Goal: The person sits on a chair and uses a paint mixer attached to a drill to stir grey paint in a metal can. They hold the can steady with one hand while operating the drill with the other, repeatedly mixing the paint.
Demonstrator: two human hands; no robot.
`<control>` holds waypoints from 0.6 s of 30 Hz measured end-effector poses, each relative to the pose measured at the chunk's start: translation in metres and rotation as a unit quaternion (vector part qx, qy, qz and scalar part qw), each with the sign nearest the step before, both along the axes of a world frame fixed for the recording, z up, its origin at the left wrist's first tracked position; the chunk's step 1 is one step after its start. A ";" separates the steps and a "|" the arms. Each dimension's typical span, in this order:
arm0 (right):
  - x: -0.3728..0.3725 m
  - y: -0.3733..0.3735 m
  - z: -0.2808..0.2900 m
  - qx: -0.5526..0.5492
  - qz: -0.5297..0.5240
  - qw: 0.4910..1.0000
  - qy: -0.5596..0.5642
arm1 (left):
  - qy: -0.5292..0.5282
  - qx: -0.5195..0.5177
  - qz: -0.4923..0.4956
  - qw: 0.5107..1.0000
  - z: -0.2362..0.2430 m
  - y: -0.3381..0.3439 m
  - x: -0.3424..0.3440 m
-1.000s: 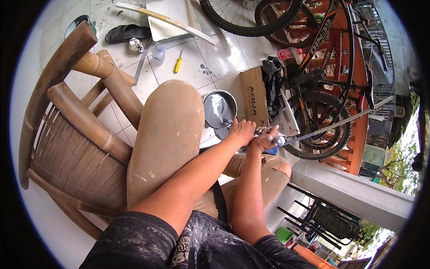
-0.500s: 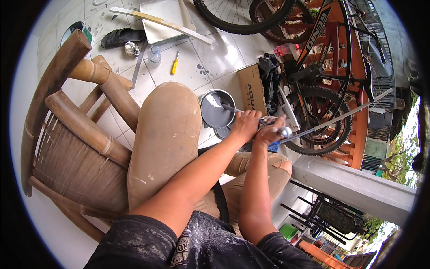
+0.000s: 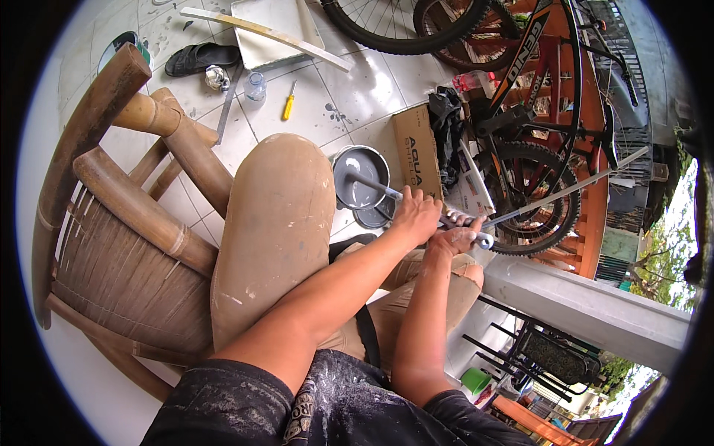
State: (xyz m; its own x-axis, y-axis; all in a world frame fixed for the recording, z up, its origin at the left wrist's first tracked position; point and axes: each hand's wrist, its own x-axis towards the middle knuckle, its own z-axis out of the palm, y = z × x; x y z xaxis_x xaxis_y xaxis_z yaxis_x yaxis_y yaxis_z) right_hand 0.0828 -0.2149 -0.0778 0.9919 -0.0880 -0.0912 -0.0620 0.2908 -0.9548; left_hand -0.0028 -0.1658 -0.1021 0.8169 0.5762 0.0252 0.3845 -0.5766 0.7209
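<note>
A grey, paint-coated stick [image 3: 372,183] slants down into an open can of grey paint [image 3: 384,165], its lower end in the paint. My left hand [image 3: 416,215] is closed round its middle, just right of the can. Lower down and to the right, my right hand [image 3: 454,236] is closed round the upper part, and the stick's rounded end sticks out past it. Grey paint smears the right fingers. Below the can, partly hidden, lies a round grey lid or second tin [image 3: 372,216]. A long thin strip [image 3: 573,192] runs off beyond my right hand; whether I hold it I cannot tell.
A cardboard box [image 3: 411,149] with a black plastic bag [image 3: 446,123] stands beside the can, before a bicycle [image 3: 520,67]. A yellow screwdriver [image 3: 288,108], clear bottle [image 3: 255,88], black sandal [image 3: 201,61] and white tray [image 3: 256,48] lie ahead. A bamboo chair [image 3: 134,260] is at left.
Both hands have shifted slightly right and down with the stick. Its lower part has swung left across the can, and more of it shows above the paint.
</note>
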 end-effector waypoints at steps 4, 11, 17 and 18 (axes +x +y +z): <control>0.004 0.017 0.016 -0.035 0.088 0.987 -0.129 | -0.079 0.002 0.050 0.996 0.004 0.010 0.010; -0.014 0.022 -0.051 -0.108 0.084 0.983 -0.121 | 0.033 -0.147 0.008 0.989 -0.043 0.012 -0.005; -0.007 -0.013 -0.045 -0.043 -0.040 0.996 0.067 | 0.119 -0.062 -0.077 0.988 -0.029 -0.002 -0.003; -0.006 -0.016 -0.034 0.018 -0.017 0.995 0.097 | 0.071 -0.059 -0.079 0.993 -0.025 -0.001 -0.002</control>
